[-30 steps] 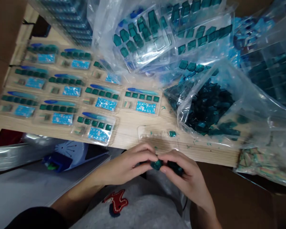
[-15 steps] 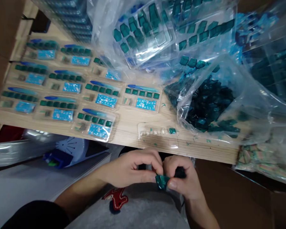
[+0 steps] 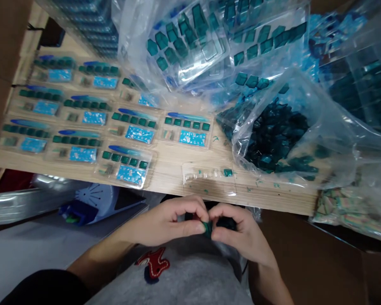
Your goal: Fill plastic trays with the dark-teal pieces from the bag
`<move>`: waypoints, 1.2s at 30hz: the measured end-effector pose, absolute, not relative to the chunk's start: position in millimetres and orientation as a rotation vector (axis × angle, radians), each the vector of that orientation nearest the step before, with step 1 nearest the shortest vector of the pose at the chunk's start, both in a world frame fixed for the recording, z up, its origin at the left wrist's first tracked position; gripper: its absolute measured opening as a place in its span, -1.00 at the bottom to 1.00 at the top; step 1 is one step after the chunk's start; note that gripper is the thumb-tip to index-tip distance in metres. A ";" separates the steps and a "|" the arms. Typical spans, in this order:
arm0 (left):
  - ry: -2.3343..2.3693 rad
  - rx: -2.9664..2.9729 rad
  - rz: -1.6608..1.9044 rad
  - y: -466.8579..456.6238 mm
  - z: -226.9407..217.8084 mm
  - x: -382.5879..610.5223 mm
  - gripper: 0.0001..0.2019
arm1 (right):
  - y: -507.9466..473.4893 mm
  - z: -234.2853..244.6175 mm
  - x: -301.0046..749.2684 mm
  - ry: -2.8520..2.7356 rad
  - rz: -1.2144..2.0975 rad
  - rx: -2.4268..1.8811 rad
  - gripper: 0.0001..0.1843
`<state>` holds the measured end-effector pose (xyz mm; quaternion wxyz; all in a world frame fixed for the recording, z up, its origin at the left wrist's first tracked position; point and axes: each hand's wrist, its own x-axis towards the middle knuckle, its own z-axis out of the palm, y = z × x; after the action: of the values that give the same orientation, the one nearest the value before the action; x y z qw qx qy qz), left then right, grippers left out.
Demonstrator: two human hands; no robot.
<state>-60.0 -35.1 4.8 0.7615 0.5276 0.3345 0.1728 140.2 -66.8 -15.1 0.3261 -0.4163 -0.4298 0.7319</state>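
Above my lap, my left hand and my right hand pinch a small translucent teal plastic piece between their fingertips. A dark object sits inside my right fingers, partly hidden, and I cannot tell what it is. Just beyond my hands, a clear blister tray lies on the wooden board, with one teal piece in it. Rows of blister cards with teal pieces and blue printed cards lie to the left.
Clear plastic bags of dark teal pieces and stacked blister trays crowd the far right of the board. A bag of striped items sits at the right edge. Cardboard lies lower right, and a blue-and-white object lies lower left.
The teal piece has moved up from below my right fingers and is now tucked between both hands' fingertips. My hands have closed closer together.
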 end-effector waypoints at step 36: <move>1.314 1.558 0.699 -46.7 -55.6 -46.1 -0.78 | -46.1 -56.6 161.0 -2.034 0.503 -1.461 -0.73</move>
<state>-46.1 -46.7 -55.6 0.4736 0.6369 0.5372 0.2855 161.0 -46.1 -56.6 0.2895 -0.5476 -0.7621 0.1886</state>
